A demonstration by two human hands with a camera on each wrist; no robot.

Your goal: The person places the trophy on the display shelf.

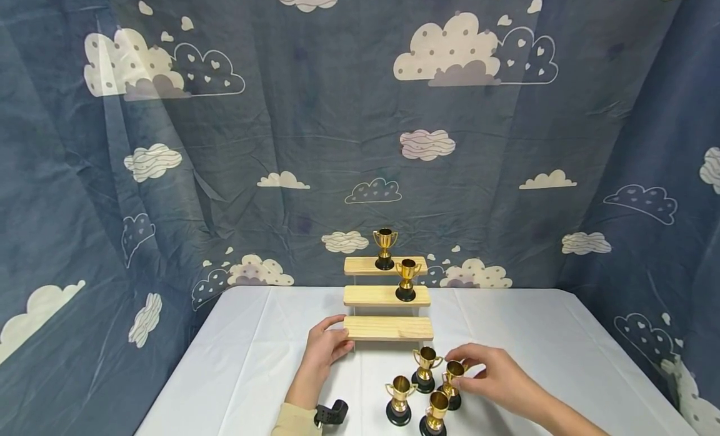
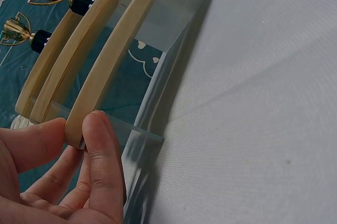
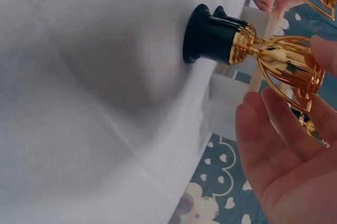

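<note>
My left hand [image 1: 326,348] pinches the left end of the lowest wooden shelf [image 1: 388,328] of a three-step stand, thumb and fingers on either side of the board in the left wrist view. On the table, my right hand [image 1: 495,376] holds a small gold trophy cup [image 3: 287,61] by its bowl, thumb on one side and fingertips by the handle. That trophy stands upright on its black base. Close around it are three more trophies, one behind [image 1: 424,367], one to the left [image 1: 399,398] and one in front [image 1: 436,411].
One trophy [image 1: 385,248] stands on the top shelf [image 1: 360,265], another [image 1: 407,278] on the right of the middle shelf [image 1: 368,295]. Clear side panels [image 2: 145,134] support the boards. White cloth [image 1: 253,361] covers the table, with a cloud-print curtain [image 1: 315,111] behind.
</note>
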